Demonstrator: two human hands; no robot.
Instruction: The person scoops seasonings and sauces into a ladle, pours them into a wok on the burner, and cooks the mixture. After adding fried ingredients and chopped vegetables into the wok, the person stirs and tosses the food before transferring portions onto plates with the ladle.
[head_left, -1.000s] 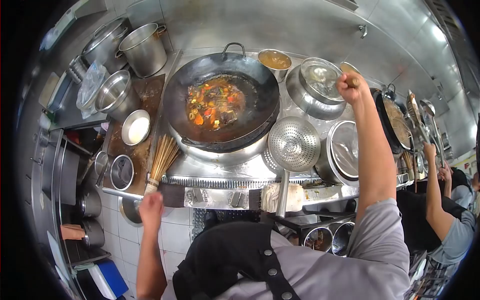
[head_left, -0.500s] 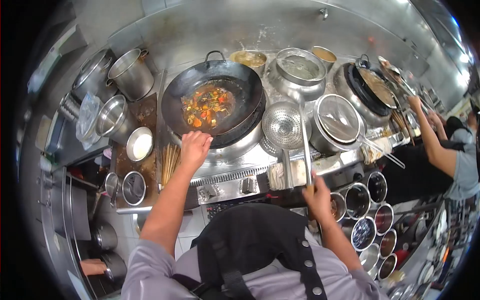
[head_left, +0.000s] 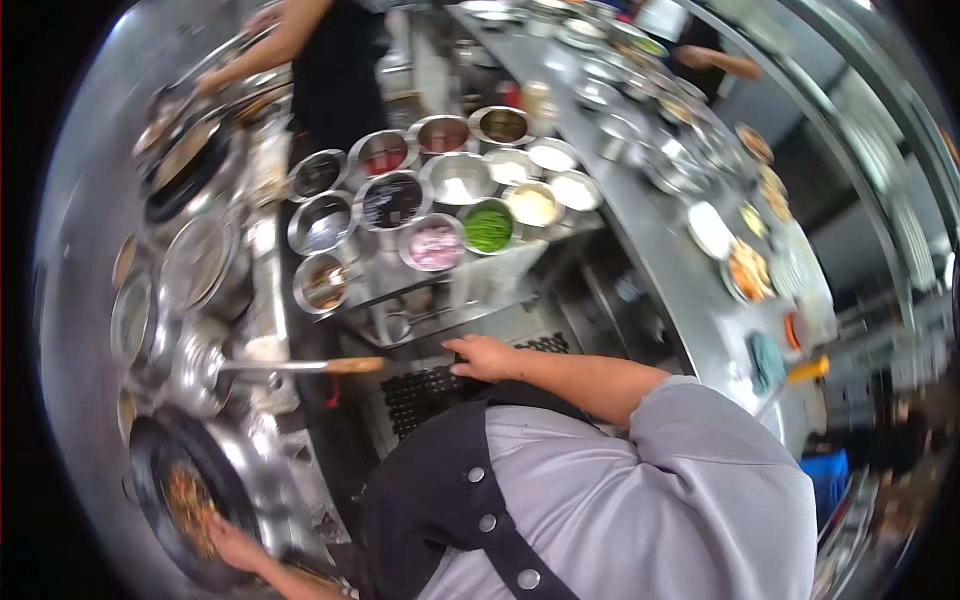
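At the lower left, my left hand [head_left: 235, 545] is at the near rim of a dark wok [head_left: 150, 470], its fingers closed over the edge. Inside the wok lies chopped, orange-brown food [head_left: 188, 500]. My right hand [head_left: 482, 358] hovers in front of my apron, fingers apart and holding nothing. Left of it, a long metal cooking tool [head_left: 345, 366] with a wooden grip rests across the stove, the grip jutting past the front edge. Its far end lies by a perforated skimmer [head_left: 200, 372]; blur hides the shape of its head.
Ahead, a stand carries several metal pots, including chopped green herbs [head_left: 488, 228], pink pieces [head_left: 435, 245] and dark liquid [head_left: 392, 200]. A long steel counter [head_left: 640, 270] with bowls and plates runs along the right. A co-worker's arm [head_left: 265, 50] reaches over the stove at upper left.
The view has swung right, toward the pots and counter. My right hand has let go of the wooden-gripped tool and moved away from it. My left hand stays at the wok rim.
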